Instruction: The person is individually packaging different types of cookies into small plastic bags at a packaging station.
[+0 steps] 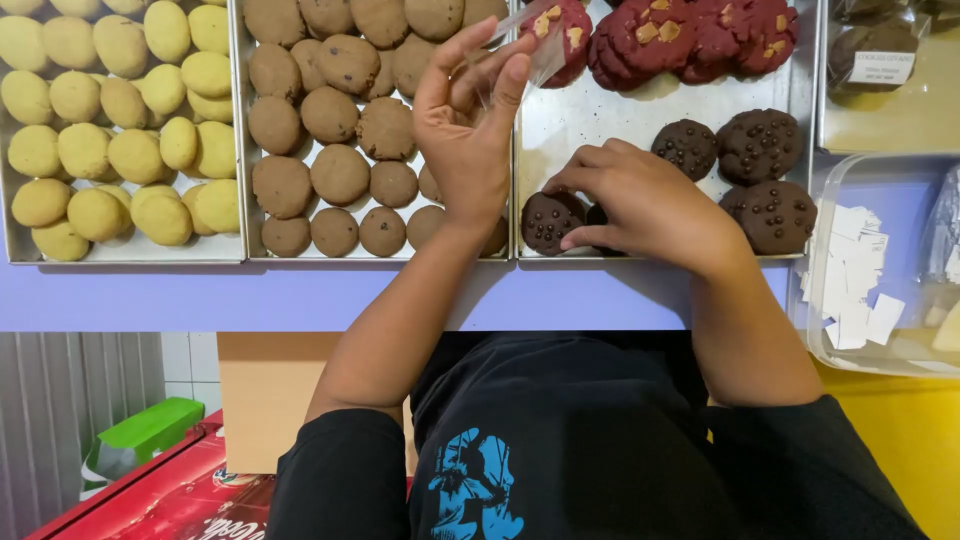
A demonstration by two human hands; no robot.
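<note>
My left hand is raised over the middle tray, its fingertips pinching a small clear plastic bag that is hard to see. My right hand lies on the right metal tray, fingers curled around a dark chocolate cookie that is mostly hidden under the palm. Another dark cookie with chips sits just left of that hand. More dark chocolate cookies lie to its right, and red cookies with pale chunks are at the tray's far end.
A middle tray holds several brown cookies; a left tray holds several pale yellow cookies. A clear plastic box with white paper slips stands at the right. A wrapped cookie lies at top right. The trays rest on a lilac counter.
</note>
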